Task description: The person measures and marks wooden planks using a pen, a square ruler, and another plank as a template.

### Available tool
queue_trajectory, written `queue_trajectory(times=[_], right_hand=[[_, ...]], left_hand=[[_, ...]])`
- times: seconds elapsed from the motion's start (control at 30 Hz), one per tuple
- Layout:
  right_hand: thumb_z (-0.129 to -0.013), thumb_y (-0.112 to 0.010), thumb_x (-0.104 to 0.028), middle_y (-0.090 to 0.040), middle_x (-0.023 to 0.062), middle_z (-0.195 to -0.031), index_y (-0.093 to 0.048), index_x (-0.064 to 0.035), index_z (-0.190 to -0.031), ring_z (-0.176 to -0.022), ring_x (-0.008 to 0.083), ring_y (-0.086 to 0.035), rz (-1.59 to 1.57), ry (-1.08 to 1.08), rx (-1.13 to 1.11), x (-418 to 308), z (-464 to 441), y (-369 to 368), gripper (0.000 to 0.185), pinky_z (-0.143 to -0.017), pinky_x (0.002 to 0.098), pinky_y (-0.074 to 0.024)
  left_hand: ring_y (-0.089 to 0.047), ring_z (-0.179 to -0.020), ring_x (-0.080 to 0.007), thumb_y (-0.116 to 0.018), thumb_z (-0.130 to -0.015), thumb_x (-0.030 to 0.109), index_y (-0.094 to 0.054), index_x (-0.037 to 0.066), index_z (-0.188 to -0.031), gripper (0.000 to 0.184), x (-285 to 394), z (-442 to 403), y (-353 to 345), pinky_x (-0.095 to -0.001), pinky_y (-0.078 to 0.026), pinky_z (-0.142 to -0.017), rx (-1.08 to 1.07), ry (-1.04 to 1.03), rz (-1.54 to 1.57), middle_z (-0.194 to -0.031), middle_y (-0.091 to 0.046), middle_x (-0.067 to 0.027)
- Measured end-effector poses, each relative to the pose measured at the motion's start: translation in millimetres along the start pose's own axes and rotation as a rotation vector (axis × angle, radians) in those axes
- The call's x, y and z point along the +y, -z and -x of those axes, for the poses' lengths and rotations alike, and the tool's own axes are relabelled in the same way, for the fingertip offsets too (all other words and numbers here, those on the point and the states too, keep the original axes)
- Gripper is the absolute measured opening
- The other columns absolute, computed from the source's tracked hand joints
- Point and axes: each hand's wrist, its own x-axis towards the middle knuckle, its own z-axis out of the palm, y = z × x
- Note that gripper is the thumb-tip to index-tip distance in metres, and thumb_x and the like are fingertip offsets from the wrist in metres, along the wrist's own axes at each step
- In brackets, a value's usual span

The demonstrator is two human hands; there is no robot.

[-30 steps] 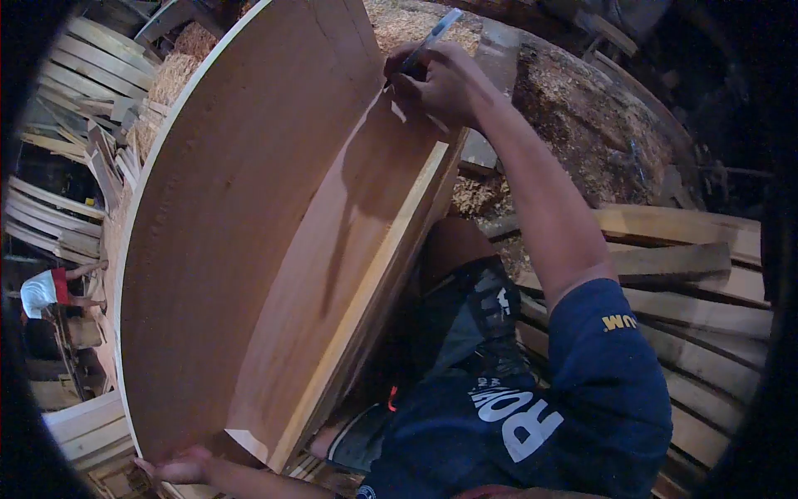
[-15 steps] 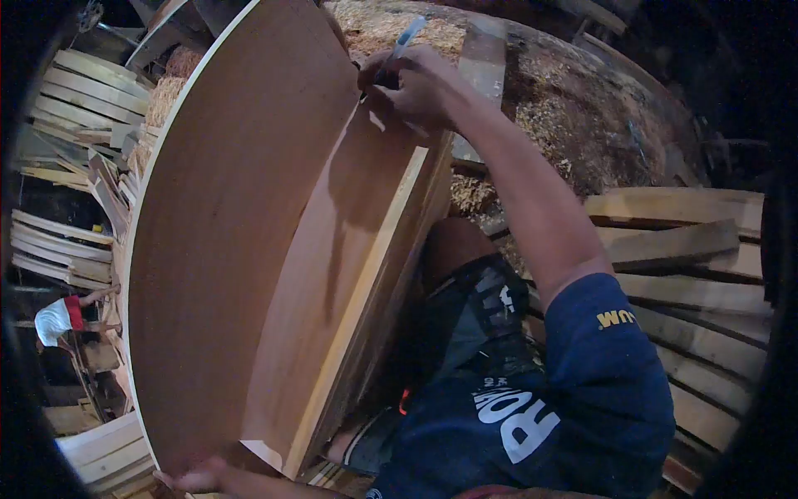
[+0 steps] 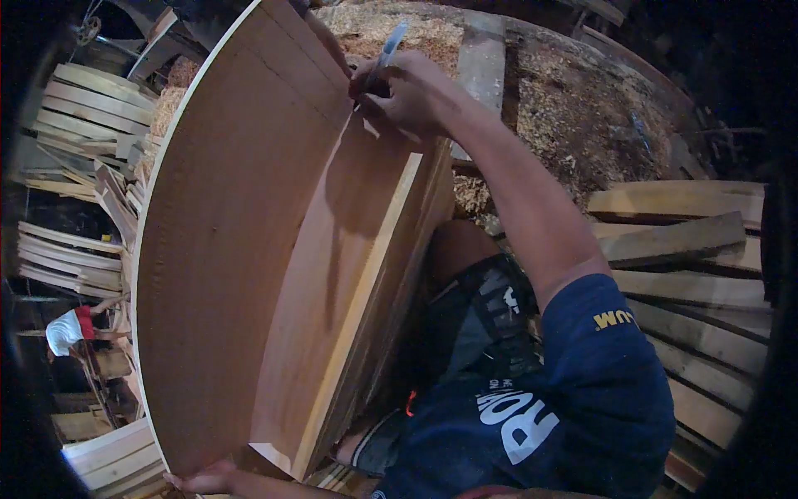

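Observation:
My right hand (image 3: 403,96) is closed around a clear pen (image 3: 391,46), its tip at the upper end of a lighter board's curved edge. That lighter board (image 3: 299,274) lies over a large brown wooden sheet (image 3: 216,241) with a pale curved rim. Faint lines cross the sheet's upper part. At the bottom left, my left hand (image 3: 208,478) grips the sheet's lower corner; its fingers are partly hidden. A pale wood strip (image 3: 366,299) runs along the lighter board's near side.
Curved planks (image 3: 690,291) are stacked on the right. More cut boards (image 3: 100,100) stand at the left. Wood shavings (image 3: 573,108) cover the ground beyond. A person in a white and red top (image 3: 66,333) bends over at far left. My legs (image 3: 474,308) are beside the stack.
The pen and my right hand have shifted slightly down and left, staying at the board's edge. The whole view has moved a little; my left hand keeps its place on the corner.

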Motion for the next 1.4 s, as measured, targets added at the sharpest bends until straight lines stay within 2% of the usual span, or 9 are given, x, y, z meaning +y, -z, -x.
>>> queue_trajectory(times=[0.17, 0.37, 0.47, 0.57, 0.73, 0.8, 1.03, 1.3, 1.4], right_hand=[[-0.082, -0.074, -0.023, -0.073, 0.0112, -0.087, -0.074, -0.0118, -0.103, -0.078, 0.026, -0.07, 0.17, 0.078, 0.013, -7.3, 1.9, 3.8, 0.024, -0.074, 0.0367, -0.0556], [-0.093, -0.067, -0.018, -0.074, 0.0114, -0.093, -0.072, -0.0032, -0.105, -0.092, 0.0168, -0.07, -0.007, -0.118, 0.021, -30.9, 11.0, 8.3, 0.019, -0.085, 0.0314, -0.0549], [-0.094, -0.067, -0.019, -0.072, 0.0102, -0.101, -0.07, -0.0058, -0.111, -0.099, 0.0166, -0.068, 0.03, 0.046, 0.138, -10.7, 10.9, 4.9, 0.021, -0.085, 0.0329, -0.055], [-0.1, -0.059, -0.014, -0.07, 0.0087, -0.117, -0.065, -0.0073, -0.123, -0.103, 0.022, -0.069, -0.546, -0.137, 0.045, -13.7, 16.0, 0.5, 0.025, -0.089, 0.0377, -0.0599], [-0.104, -0.055, -0.021, -0.063, 0.0109, -0.128, -0.055, -0.0066, -0.136, -0.114, 0.0234, -0.063, -0.174, -0.046, -0.169, 59.1, -20.4, 21.6, 0.035, -0.097, 0.0361, -0.0528], [-0.106, -0.053, -0.023, -0.06, 0.0118, -0.132, -0.051, -0.0064, -0.141, -0.118, 0.0239, -0.06, -0.159, -0.035, -0.229, 75.3, -31.3, 23.2, 0.039, -0.1, 0.0354, -0.0499], [-0.103, -0.055, -0.021, -0.059, 0.0143, -0.132, -0.049, 0.005, -0.138, -0.125, 0.024, -0.056, -0.038, 0.142, -0.273, 90.3, -48.6, 32.7, 0.044, -0.105, 0.0376, -0.0479], [-0.092, -0.056, -0.001, -0.057, 0.0159, -0.137, -0.045, -0.0021, -0.145, -0.13, 0.0257, -0.055, 0.243, 0.189, -0.37, 81.2, -65.4, 47.5, 0.054, -0.113, 0.0377, -0.0426], [-0.086, -0.058, 0.0, -0.057, 0.0136, -0.138, -0.046, -0.0029, -0.143, -0.131, 0.0244, -0.055, -0.071, -0.104, -0.349, 62.7, -71.4, 49.4, 0.058, -0.113, 0.0378, -0.0434]], left_hand=[[-0.045, -0.137, -0.0444, -0.05, -0.09, 0.065, -0.044, 0.001, -0.149, 0.088, 2.7, 0.5, -0.8, -0.0558, -0.035, -0.117, 0.032, 0.006, 0.028, -0.152, -0.045, -0.0225], [-0.044, -0.138, -0.0419, -0.047, -0.093, 0.063, -0.044, 0.005, -0.151, 0.082, 25.2, 45.2, -35.9, -0.056, -0.034, -0.117, -0.048, 0.119, 0.162, -0.154, -0.044, -0.0202], [-0.048, -0.135, -0.0388, -0.048, -0.093, 0.066, -0.049, 0.006, -0.147, 0.08, 12.4, 30.3, -17.0, -0.0554, -0.038, -0.115, -0.122, 0.189, 0.213, -0.15, -0.048, -0.0174], [-0.055, -0.128, -0.0366, -0.04, -0.098, 0.059, -0.057, 0.008, -0.14, 0.069, -3.7, 12.8, 4.5, -0.0557, -0.044, -0.109, -0.09, 0.254, 0.36, -0.138, -0.061, -0.0167], [-0.057, -0.127, -0.0285, -0.041, -0.105, 0.043, -0.057, 0.006, -0.137, 0.052, 7.7, 47.7, -23.0, -0.0454, -0.041, -0.113, 0.0, 0.173, 0.411, -0.138, -0.061, -0.0108], [-0.053, -0.131, -0.0243, -0.05, -0.104, 0.039, -0.055, 0.001, -0.139, 0.051, 6.8, 49.9, -21.6, -0.0395, -0.039, -0.114, -0.206, 0.051, 0.454, -0.139, -0.059, -0.009], [-0.051, -0.132, -0.0228, -0.06, -0.099, 0.042, -0.06, -0.002, -0.137, 0.058, -4.6, 37.2, -4.5, -0.0358, -0.033, -0.116, -0.34, -0.05, 0.308, -0.141, -0.059, -0.013], [-0.054, -0.106, -0.0112, -0.061, -0.098, 0.056, -0.067, -0.001, -0.124, 0.063, 10.9, 43.8, -2.7, -0.0279, -0.039, -0.099, -0.471, -0.148, 0.286, -0.108, -0.067, -0.0037], [-0.051, -0.101, -0.0091, -0.061, -0.097, 0.059, -0.068, 0.0, -0.12, 0.064, 9.5, 43.8, -0.7, -0.0269, -0.039, -0.094, -0.517, -0.083, 0.249, -0.103, -0.064, -0.0007]])
